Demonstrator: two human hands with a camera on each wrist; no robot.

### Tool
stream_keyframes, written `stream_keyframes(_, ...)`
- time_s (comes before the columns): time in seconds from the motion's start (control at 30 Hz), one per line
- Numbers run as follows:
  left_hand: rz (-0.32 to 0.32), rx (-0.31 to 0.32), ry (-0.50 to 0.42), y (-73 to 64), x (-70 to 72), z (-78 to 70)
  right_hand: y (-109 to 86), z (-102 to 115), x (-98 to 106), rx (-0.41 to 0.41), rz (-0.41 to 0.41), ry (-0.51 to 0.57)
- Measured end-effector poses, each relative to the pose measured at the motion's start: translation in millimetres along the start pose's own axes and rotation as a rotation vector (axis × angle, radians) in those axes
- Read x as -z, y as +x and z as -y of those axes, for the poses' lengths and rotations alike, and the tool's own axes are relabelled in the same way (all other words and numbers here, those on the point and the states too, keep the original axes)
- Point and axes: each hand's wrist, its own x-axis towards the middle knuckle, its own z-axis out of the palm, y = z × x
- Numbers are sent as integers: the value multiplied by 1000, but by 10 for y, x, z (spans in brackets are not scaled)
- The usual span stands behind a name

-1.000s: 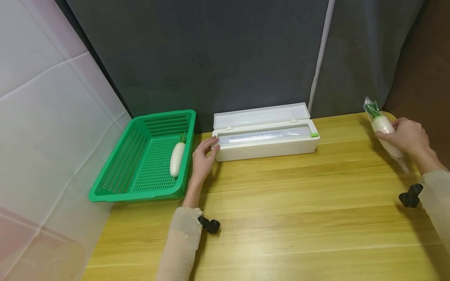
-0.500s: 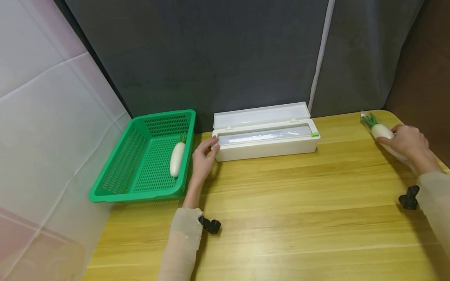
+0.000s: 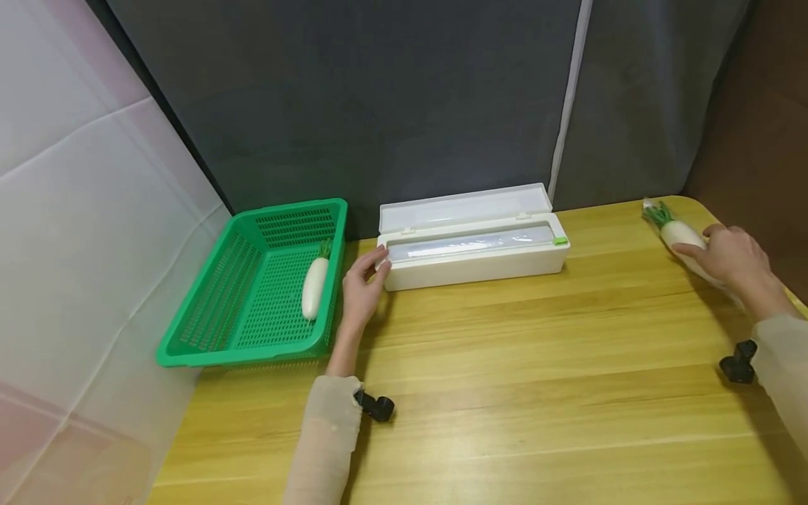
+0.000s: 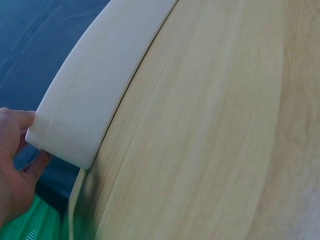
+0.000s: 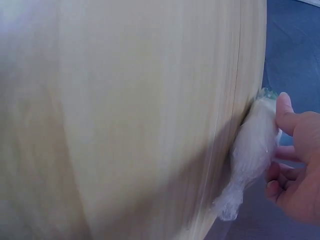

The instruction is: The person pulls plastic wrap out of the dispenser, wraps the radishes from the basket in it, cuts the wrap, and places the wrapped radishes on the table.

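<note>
A dark grey curtain [image 3: 379, 105] hangs behind the wood-grain table [image 3: 505, 386]. At the table's right end, near its rounded far corner, the wrapped radish [image 3: 680, 234] lies under my right hand [image 3: 735, 258]. My thumb rests along its near side and my other fingers are bent at its far side, so I have it in a light grasp; its green leaves point away past my fingertips, and the twisted film at its other end trails back toward my wrist.

Well apart from it, my left hand [image 3: 361, 291] pinches the left end of the white box [image 3: 476, 270], whose lid [image 3: 466, 210] stands open at the back over a roll of clear film [image 3: 467, 244]. Just left of that hand sits the green basket [image 3: 246, 358], with a bare radish [image 3: 314, 289] along its right wall.
</note>
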Motion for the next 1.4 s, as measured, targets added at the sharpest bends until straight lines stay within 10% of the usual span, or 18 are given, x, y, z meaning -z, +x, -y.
stream_keyframes(0.33, -34, -16, 31, 92, -26, 428, -48, 62, 62, -8, -6, 68)
stream_keyframes(1.4, -71, -20, 170, 55, -24, 233, -116, 1142, -50, 418, -185, 281)
